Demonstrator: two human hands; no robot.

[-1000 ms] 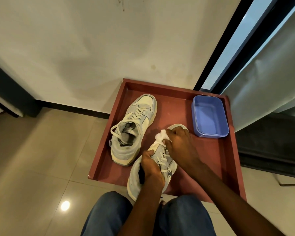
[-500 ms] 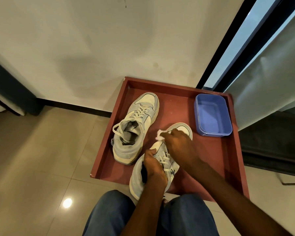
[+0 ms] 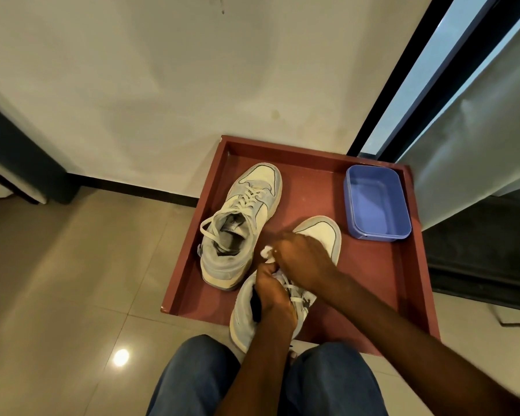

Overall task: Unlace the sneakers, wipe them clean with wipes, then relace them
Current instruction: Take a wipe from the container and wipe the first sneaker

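While we look down from above our own knees, this is what lies before us:

Tray: a dark red, shallow-walled tray point(image 3: 415, 295) sits on the tiled floor against a pale wall, and both sneakers are on it.

Near sneaker: the grey and cream sneaker point(image 3: 321, 232) closest to us points away, its heel overhanging the tray's near edge, its laces threaded.

Left hand: our left hand point(image 3: 272, 291) curls its fingers around the collar and tongue of that near sneaker, gripping it.

Right hand: our right hand point(image 3: 300, 253) lies across the sneaker's midfoot, fingers bent, pinching a wipe.

Wipe: a small white crumpled wipe point(image 3: 266, 251) shows at our right fingertips, at the sneaker's left side.

Far sneaker: the second sneaker point(image 3: 240, 223) stands just to the left, laced loosely, its opening facing up.

Container: a blue plastic box point(image 3: 373, 202) with no lid sits in the tray's far right corner.

Legs: our blue jeans point(image 3: 198, 382) fill the bottom edge.
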